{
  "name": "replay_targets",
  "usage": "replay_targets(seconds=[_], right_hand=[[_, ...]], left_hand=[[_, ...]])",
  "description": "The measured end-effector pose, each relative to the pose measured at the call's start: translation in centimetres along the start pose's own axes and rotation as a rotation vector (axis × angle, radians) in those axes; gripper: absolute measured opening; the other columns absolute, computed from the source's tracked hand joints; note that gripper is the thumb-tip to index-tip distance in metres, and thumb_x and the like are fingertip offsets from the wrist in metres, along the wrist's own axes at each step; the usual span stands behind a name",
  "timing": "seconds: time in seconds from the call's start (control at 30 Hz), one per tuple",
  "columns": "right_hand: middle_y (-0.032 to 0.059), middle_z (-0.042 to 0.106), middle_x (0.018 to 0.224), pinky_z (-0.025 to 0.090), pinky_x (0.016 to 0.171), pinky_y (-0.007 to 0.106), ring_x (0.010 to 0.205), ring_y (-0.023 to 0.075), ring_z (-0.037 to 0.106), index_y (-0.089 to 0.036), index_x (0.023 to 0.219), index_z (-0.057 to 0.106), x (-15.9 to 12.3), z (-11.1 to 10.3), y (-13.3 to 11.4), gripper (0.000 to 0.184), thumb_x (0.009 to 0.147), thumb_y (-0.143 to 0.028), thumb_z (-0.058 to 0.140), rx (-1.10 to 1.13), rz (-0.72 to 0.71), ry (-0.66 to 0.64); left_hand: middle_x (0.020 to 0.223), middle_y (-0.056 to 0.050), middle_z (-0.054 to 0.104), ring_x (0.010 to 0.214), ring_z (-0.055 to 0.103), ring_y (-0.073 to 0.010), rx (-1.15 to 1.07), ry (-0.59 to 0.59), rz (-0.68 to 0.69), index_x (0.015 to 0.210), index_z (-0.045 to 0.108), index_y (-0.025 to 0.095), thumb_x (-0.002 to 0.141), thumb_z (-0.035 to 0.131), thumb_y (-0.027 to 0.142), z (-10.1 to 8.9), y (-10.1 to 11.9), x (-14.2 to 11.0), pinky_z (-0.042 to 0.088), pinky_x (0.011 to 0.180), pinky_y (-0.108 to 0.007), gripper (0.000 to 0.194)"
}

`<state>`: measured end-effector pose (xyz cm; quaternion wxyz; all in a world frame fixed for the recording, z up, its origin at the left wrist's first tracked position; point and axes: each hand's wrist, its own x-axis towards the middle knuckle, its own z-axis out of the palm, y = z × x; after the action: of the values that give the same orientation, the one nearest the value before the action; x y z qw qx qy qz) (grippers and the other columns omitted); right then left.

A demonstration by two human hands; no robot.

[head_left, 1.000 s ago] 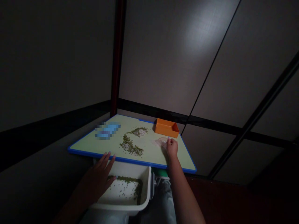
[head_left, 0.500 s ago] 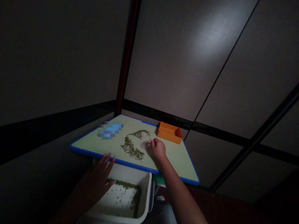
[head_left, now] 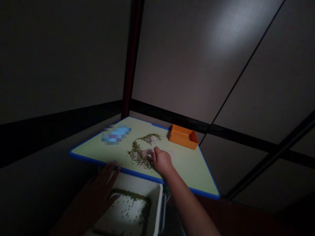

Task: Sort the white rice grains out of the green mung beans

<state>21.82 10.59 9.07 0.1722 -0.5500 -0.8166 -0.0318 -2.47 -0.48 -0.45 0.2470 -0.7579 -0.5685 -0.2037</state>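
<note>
My right hand is closed over the pale board, its fingers pinching a clear, round, dish-like thing that is partly hidden. That thing lies at the edge of a scattered pile of small green beans or seeds, mixed with paler bits. A second cluster of green grains lies farther back. My left hand is open, fingers stretched to the board's blue front edge, over a white bin with green grains inside.
An orange open box stands at the back right of the blue-rimmed board. At the back left lies a blurred blue item. Dark panelled walls rise close behind and to the left.
My right hand has moved left with the clear round thing, up to the nearer pile of grains. My left hand stays at the board's front edge. The view has shifted slightly.
</note>
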Motion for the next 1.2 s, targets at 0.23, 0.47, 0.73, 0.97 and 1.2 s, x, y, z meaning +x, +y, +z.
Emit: replay_targets(seconds=[0.23, 0.47, 0.73, 0.97, 1.2], right_hand=[[0.0047, 0.069, 0.079, 0.024, 0.055, 0.025, 0.064, 0.0147, 0.057, -0.021, 0.094, 0.057, -1.2, 0.0, -0.2, 0.028, 0.094, -0.037, 0.034, -0.073, 0.014, 0.009], [0.0033, 0.069, 0.080, 0.028, 0.056, 0.024, 0.066, 0.0147, 0.059, -0.022, 0.093, 0.057, -0.9, 0.0, -0.7, 0.028, 0.094, -0.035, 0.033, -0.131, 0.042, 0.043], [0.0043, 0.069, 0.079, 0.026, 0.054, 0.026, 0.065, 0.0159, 0.059, -0.022, 0.091, 0.059, -0.7, -0.2, -0.3, 0.030, 0.094, -0.036, 0.033, -0.152, 0.095, 0.048], [0.0053, 0.068, 0.077, 0.027, 0.055, 0.026, 0.065, 0.0161, 0.058, -0.022, 0.090, 0.060, -1.2, -0.5, 1.1, 0.031, 0.094, -0.035, 0.032, -0.148, 0.155, 0.029], [0.0062, 0.067, 0.078, 0.026, 0.055, 0.025, 0.064, 0.0153, 0.056, -0.020, 0.090, 0.060, -1.7, -0.6, 2.7, 0.033, 0.095, -0.036, 0.032, -0.113, 0.198, 0.023]], left_hand=[[0.148, -0.014, 0.033, 0.131, 0.039, -0.0307, -0.010, 0.005, 0.015, 0.142, 0.021, 0.020, 0.078, 0.042, 0.053, -0.8, 0.5, 0.5, 0.046, 0.089, -0.043, 0.075], [0.145, -0.017, 0.038, 0.133, 0.036, -0.0310, 0.031, 0.031, 0.032, 0.140, 0.026, 0.015, 0.077, 0.048, 0.045, -0.5, 0.8, 0.9, 0.047, 0.088, -0.041, 0.073], [0.145, -0.018, 0.036, 0.135, 0.032, -0.0312, -0.030, 0.027, 0.003, 0.139, 0.029, 0.014, 0.076, 0.049, 0.050, -0.5, 1.0, 1.1, 0.045, 0.094, -0.043, 0.075], [0.146, -0.017, 0.035, 0.135, 0.032, -0.0303, 0.008, 0.019, 0.038, 0.139, 0.028, 0.014, 0.077, 0.048, 0.049, -0.3, 0.5, 0.8, 0.047, 0.090, -0.041, 0.074], [0.147, -0.017, 0.032, 0.137, 0.029, -0.0310, -0.032, -0.006, 0.014, 0.139, 0.028, 0.014, 0.077, 0.047, 0.049, -0.2, 0.9, 1.0, 0.047, 0.090, -0.043, 0.074]])
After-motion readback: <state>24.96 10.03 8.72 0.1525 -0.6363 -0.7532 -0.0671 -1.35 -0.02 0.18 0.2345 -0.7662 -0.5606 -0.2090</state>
